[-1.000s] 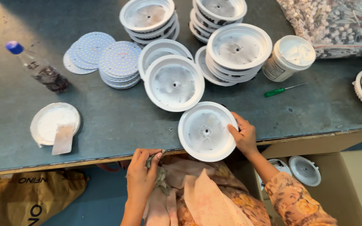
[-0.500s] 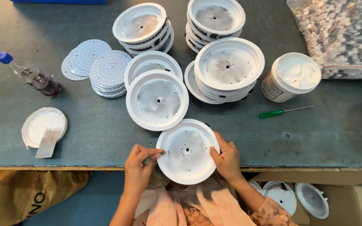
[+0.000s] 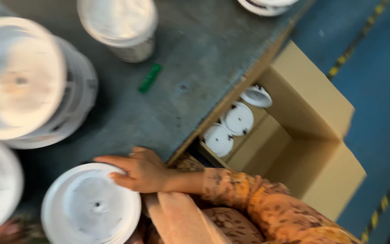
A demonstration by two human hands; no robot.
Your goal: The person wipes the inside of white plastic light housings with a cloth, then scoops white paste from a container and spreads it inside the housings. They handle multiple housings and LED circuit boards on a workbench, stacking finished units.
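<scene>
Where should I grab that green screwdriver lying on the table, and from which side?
Pinch the green screwdriver across its handle from above. It lies flat on the grey table, slanted, with bare surface on both long sides. The tub stands close above it, so keep fingers off that end.

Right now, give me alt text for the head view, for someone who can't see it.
A right hand rests on the rim of a round white plastic disc at the edge of a grey table. Stacked white discs and a white tub sit behind; an open cardboard box stands beside it.

round housing (image 3: 91, 208): white matt plastic | table (image 3: 195, 58): grey, scuffed, dull | box (image 3: 312, 113): plain brown cardboard
</scene>
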